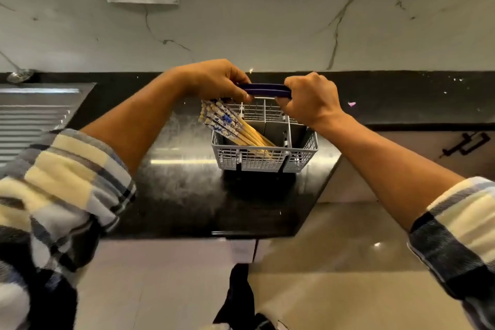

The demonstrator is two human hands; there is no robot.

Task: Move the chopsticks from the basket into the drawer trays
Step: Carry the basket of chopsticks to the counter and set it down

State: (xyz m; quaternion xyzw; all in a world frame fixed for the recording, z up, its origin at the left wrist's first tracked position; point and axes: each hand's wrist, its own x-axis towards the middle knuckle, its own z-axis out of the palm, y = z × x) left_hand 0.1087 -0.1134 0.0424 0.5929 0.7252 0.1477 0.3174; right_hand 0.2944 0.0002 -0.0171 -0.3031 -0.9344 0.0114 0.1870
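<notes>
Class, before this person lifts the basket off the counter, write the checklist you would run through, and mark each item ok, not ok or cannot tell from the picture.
1. Left hand closed on the blue handle: ok.
2. Right hand closed on the same handle: ok.
3. Chopsticks inside the basket: ok, though they lean left, with their patterned ends over the rim.
4. Chopsticks all in one compartment: ok, the left one.
5. Basket resting flat on the black counter: ok.
6. Drawer trays open and ready: cannot tell, none are in view.
</notes>
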